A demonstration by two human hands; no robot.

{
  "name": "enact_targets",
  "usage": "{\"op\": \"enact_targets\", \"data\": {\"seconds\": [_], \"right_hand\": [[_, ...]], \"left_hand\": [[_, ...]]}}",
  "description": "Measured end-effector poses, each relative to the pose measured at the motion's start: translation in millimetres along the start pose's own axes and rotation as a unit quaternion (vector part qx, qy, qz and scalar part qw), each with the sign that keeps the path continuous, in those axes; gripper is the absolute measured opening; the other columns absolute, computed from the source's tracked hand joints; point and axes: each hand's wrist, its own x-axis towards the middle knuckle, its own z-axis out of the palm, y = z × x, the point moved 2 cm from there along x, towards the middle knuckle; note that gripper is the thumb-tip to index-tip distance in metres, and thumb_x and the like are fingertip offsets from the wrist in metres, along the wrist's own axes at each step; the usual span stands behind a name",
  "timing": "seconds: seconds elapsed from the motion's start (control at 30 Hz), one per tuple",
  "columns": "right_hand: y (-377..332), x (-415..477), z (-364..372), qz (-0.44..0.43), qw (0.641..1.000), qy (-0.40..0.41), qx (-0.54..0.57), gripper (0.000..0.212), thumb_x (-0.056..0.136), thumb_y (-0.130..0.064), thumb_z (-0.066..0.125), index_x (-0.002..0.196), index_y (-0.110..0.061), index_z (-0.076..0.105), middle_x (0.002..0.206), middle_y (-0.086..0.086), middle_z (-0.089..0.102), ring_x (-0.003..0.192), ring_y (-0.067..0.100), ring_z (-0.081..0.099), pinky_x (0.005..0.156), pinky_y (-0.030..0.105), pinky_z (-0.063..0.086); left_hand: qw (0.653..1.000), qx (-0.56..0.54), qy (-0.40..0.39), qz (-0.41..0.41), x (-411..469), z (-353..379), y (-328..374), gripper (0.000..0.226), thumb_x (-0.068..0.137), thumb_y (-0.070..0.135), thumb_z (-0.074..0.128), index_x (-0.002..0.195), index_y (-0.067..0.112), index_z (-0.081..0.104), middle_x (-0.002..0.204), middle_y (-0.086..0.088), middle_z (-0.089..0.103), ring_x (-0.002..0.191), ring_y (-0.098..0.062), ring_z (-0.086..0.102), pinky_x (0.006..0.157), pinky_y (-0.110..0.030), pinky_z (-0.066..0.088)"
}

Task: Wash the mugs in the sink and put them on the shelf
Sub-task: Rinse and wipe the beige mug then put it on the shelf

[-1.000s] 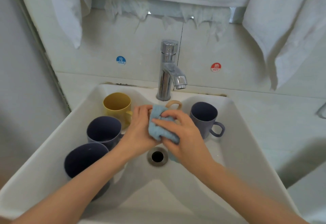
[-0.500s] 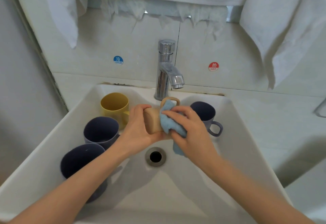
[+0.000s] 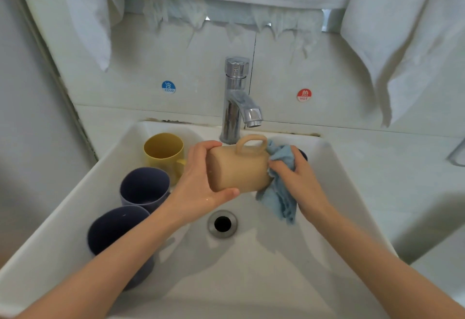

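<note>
Currently 1 cloth (image 3: 280, 196) touches 1 tan mug (image 3: 236, 171), 4 other mugs (image 3: 144, 185) nearby.

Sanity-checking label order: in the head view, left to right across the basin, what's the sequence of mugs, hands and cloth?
Nearest dark blue mug → second dark blue mug → yellow mug → left hand → tan mug → blue cloth → right hand. The dark mug behind the right hand is mostly hidden, so it is skipped.

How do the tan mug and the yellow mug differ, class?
The tan mug lies on its side, gripped by the left hand above the sink; the yellow mug stands upright in it. The right hand holds a blue cloth against the tan mug; the yellow mug is unheld. Both have handles.
</note>
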Motion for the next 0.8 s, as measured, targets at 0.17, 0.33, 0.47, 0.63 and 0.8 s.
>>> {"op": "enact_targets", "data": {"seconds": [0.17, 0.33, 0.47, 0.63, 0.8], "right_hand": [[-5.2, 1.2, -4.8, 0.077, 0.989, -0.055, 0.115, 0.014, 0.086, -0.012, 0.063, 0.095, -0.022, 0.060, 0.100, 0.008, 0.067, 0.096, 0.022, 0.065, 0.082, 0.031, 0.053], [-9.2, 1.3, -8.0, 0.029, 0.999, -0.026, 0.021, 0.015, 0.083, -0.007, 0.066, 0.096, -0.014, 0.062, 0.093, 0.013, 0.065, 0.087, 0.024, 0.063, 0.082, 0.039, 0.053], [-16.3, -0.4, -8.5, -0.010, 0.997, -0.043, -0.070, 0.020, 0.083, -0.011, 0.067, 0.100, -0.002, 0.063, 0.087, 0.010, 0.063, 0.077, 0.018, 0.059, 0.073, 0.033, 0.052], [-16.6, -1.1, -7.4, 0.035, 0.998, -0.043, -0.018, 0.011, 0.084, -0.019, 0.066, 0.091, -0.012, 0.066, 0.082, 0.006, 0.067, 0.081, 0.019, 0.065, 0.081, 0.040, 0.055], [-15.3, -0.1, -5.8, -0.181, 0.977, 0.028, -0.113, 0.013, 0.088, -0.016, 0.059, 0.099, -0.017, 0.066, 0.098, -0.002, 0.067, 0.084, -0.005, 0.057, 0.078, 0.009, 0.042]], "left_hand": [[0.999, -0.006, -0.041, 0.019, 1.9, 1.7, -1.5, 0.082, 0.067, 0.008, 0.080, 0.118, 0.040, 0.024, 0.127, 0.006, 0.024, 0.112, 0.002, 0.034, 0.094, -0.023, 0.044], [0.999, 0.031, -0.034, -0.012, 3.7, 1.3, -1.0, 0.065, 0.068, 0.044, 0.074, 0.117, 0.040, 0.031, 0.138, 0.013, 0.018, 0.123, -0.002, 0.024, 0.100, -0.021, 0.027], [0.998, -0.039, -0.032, -0.034, 2.3, 0.8, 5.6, 0.052, 0.065, 0.053, 0.063, 0.111, 0.042, 0.041, 0.123, 0.021, 0.043, 0.116, -0.001, 0.045, 0.097, -0.026, 0.043], [0.987, 0.015, -0.132, -0.095, 1.6, 5.9, 2.3, 0.066, 0.069, 0.043, 0.074, 0.121, 0.040, 0.033, 0.108, 0.025, 0.046, 0.098, -0.003, 0.053, 0.074, -0.020, 0.052], [0.943, -0.222, -0.063, -0.240, 2.7, 5.4, -0.9, 0.041, 0.081, 0.036, 0.065, 0.118, 0.026, 0.050, 0.109, 0.004, 0.060, 0.097, -0.014, 0.061, 0.077, -0.032, 0.056]]}}
